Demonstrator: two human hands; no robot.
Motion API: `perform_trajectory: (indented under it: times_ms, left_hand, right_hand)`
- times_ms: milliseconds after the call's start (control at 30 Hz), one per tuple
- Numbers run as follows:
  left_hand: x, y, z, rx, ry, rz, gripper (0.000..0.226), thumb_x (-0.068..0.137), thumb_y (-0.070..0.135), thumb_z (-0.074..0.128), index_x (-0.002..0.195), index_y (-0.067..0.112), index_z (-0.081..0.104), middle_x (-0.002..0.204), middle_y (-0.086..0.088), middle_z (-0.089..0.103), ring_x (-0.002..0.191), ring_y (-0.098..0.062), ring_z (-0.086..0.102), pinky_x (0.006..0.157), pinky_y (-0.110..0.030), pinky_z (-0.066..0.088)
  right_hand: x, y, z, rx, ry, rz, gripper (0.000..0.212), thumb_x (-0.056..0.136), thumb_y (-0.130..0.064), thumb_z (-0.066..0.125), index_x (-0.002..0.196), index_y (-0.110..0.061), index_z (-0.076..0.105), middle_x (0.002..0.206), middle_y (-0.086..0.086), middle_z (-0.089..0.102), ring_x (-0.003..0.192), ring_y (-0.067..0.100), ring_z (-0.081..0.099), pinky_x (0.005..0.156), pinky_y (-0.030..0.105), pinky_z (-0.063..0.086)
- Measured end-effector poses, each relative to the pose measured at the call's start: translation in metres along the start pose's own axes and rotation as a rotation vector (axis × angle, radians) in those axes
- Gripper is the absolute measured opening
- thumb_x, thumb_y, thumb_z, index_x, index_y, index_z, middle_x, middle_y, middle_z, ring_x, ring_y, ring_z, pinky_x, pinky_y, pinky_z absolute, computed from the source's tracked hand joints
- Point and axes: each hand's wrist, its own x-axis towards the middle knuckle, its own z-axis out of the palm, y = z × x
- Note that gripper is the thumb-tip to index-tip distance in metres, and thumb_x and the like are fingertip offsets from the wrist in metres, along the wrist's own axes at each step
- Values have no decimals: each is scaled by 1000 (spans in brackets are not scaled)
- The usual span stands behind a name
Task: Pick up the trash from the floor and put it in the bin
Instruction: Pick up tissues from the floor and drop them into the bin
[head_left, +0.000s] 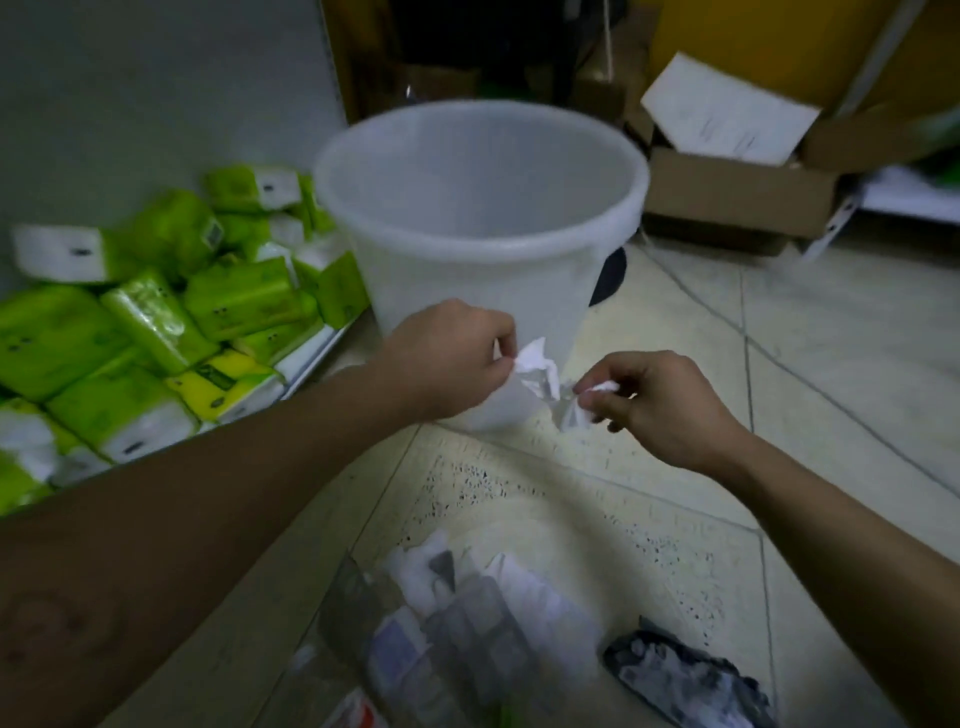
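A translucent white bin (483, 244) stands upright on the tiled floor, open at the top with nothing visible inside. In front of its wall, my left hand (447, 358) pinches a crumpled white paper (537, 371). Just to the right, my right hand (660, 405) pinches a second crumpled white paper (571, 408). The two papers nearly touch. Both hands are below the bin's rim. More trash lies on the floor nearer to me: clear plastic wrappers and white paper (467, 623) and a dark crumpled wrapper (685, 680).
A pile of green tissue packs (156, 322) fills a low shelf on the left, close to the bin. An open cardboard box (737, 197) holding a white sheet (727, 111) sits behind the bin on the right. Pale floor tiles (831, 364) spread to the right.
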Motion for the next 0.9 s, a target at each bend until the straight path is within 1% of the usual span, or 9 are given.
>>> perform_trajectory:
  times_ms: [167,333,467,533,567,633,733,800,900]
  left_hand:
    - [39,16,-70,144,195,86,5,84,32,57,86,28,60,67,7,56,64,-15,52,51,-27,33]
    - [66,-4,-104,83,277,-60,4,85,26,60,82,26,62,66,7,58,61,-9,51,48,-23,32]
    - [77,-33,-98,-57,336,-240,8,83,24,63,79,20,68,69,3,63,62,-14,55,53,-25,40]
    - [81,-44,-94,-128,319,-322,12,84,26,63,87,19,71,80,-2,70,70,-18,60,63,-29,46]
    - [82,-48,-92,-155,305,-342,16,84,29,63,95,19,71,88,-3,71,75,-18,61,66,-29,47]
    - [82,-51,-90,-117,252,-302,32,85,40,62,112,23,65,104,-1,68,89,-19,60,76,-32,49]
    - [66,-53,-86,96,199,-156,37,84,49,57,116,29,61,120,-1,60,109,-22,52,91,-39,42]
    - [51,-52,-83,138,200,-63,34,85,47,55,112,28,61,119,-2,59,112,-23,47,92,-39,38]
    - [28,-40,-75,245,305,131,24,84,40,58,98,21,63,102,-5,57,100,-25,46,82,-38,36]
  right_hand:
    - [15,-63,-67,-72,98,-67,10,86,-13,65,79,-20,64,70,-1,70,60,10,67,55,27,58]
    - [50,-120,-102,-147,134,-20,9,89,-19,65,83,-20,58,84,3,64,64,14,65,45,15,48]
    - [80,-142,-93,-189,234,46,13,90,-18,64,80,-23,57,93,4,63,76,18,62,68,32,59]
    - [93,-139,-80,-139,269,119,6,91,-16,62,94,-21,63,104,6,64,86,21,63,76,38,60]
    - [97,-136,-72,-141,260,145,17,91,-18,61,108,-22,64,112,6,63,91,21,63,77,38,59]
    - [99,-123,-52,-307,175,146,38,92,-30,60,129,-30,57,131,5,58,104,22,60,86,40,54]
    - [93,-105,-33,-524,134,41,48,91,-48,53,138,-36,48,149,7,43,135,26,40,111,53,31]
    - [87,-95,-31,-509,170,4,53,89,-50,56,139,-34,46,150,6,41,138,25,36,113,52,28]
    - [76,-88,-25,-623,315,-150,51,82,-41,67,128,-22,53,135,7,51,123,25,46,104,45,41]
